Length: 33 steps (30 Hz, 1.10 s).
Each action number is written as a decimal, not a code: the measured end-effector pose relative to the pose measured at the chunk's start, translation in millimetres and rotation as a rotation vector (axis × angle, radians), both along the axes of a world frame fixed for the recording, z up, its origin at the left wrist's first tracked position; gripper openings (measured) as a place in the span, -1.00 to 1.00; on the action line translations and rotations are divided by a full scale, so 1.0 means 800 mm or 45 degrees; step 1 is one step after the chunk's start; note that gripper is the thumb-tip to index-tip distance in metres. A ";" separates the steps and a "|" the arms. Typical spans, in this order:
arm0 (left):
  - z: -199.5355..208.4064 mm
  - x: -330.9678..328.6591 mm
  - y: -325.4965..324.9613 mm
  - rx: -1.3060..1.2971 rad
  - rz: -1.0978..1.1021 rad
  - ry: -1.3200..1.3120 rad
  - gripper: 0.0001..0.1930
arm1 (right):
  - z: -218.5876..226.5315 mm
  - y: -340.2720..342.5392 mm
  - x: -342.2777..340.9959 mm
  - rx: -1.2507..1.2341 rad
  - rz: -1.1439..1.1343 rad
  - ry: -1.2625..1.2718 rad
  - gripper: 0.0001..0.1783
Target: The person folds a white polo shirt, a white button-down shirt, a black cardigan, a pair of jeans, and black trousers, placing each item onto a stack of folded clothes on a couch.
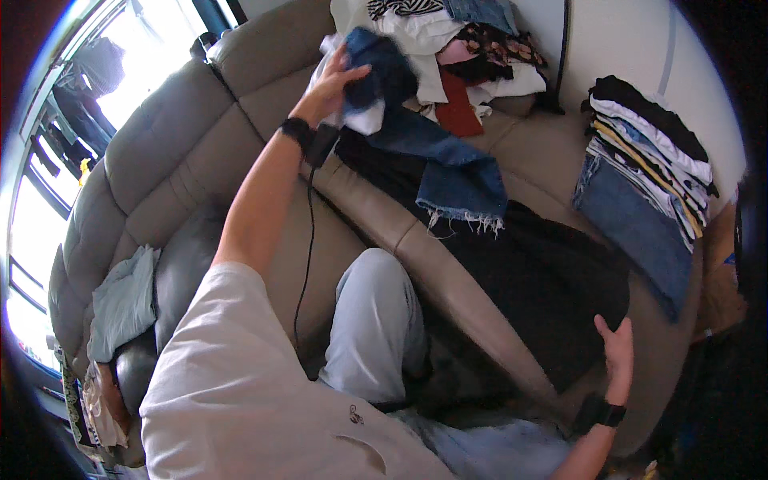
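My left hand point(332, 86) is raised at the far side of the sofa, its fingers closed on a bunch of cloth. In that bunch are dark blue jeans point(460, 172), whose leg with a frayed hem hangs down to the right, and some white fabric point(366, 120). A black garment point(536, 276) lies stretched across the sofa seat under the jeans leg. At its near right end is my right hand point(617, 348), thumb and fingers apart, beside the garment's edge. Whether it touches the cloth is hard to tell.
A folded stack of clothes point(652, 160) stands on the sofa at the right. Loose clothes point(480, 60) are heaped at the back. A folded grey-green garment point(124, 300) lies at the left. A black cable point(306, 264) hangs from the device on my left wrist.
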<state>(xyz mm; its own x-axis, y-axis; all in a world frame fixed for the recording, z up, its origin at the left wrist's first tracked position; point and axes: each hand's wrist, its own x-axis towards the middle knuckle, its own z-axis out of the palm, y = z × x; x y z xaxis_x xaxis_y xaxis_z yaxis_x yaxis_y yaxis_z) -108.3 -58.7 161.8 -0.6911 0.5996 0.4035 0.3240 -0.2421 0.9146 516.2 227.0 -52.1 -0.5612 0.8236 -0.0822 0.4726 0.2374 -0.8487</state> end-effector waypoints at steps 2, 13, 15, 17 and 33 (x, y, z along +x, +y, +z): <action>0.029 0.013 0.014 -0.143 -0.086 0.135 -0.36 | 0.031 -0.013 -0.012 -0.144 0.041 0.088 -0.39; -0.111 0.019 -0.038 -1.198 0.181 1.439 -0.27 | 0.039 -0.020 -0.017 -0.149 -0.257 0.001 -0.38; -0.123 0.048 -0.039 -1.037 0.017 1.604 -0.23 | 0.051 -0.018 -0.014 -0.194 -0.158 0.074 -0.35; -0.135 0.069 -0.025 -1.097 -0.088 1.503 -0.17 | 0.052 -0.017 -0.009 -0.344 -0.015 0.072 -0.36; -0.028 0.066 0.141 -0.007 0.355 0.070 -0.46 | 0.067 -0.053 -0.007 -0.245 0.122 0.077 -0.39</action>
<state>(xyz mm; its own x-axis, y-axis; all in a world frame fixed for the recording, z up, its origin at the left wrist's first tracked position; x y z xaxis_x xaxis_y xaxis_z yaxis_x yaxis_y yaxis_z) -55.5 54.0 139.0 -0.8069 0.3916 0.4422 0.4265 -0.1315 0.8949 510.4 184.6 1.6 -0.6446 0.7389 -0.1964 0.4028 0.1098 -0.9087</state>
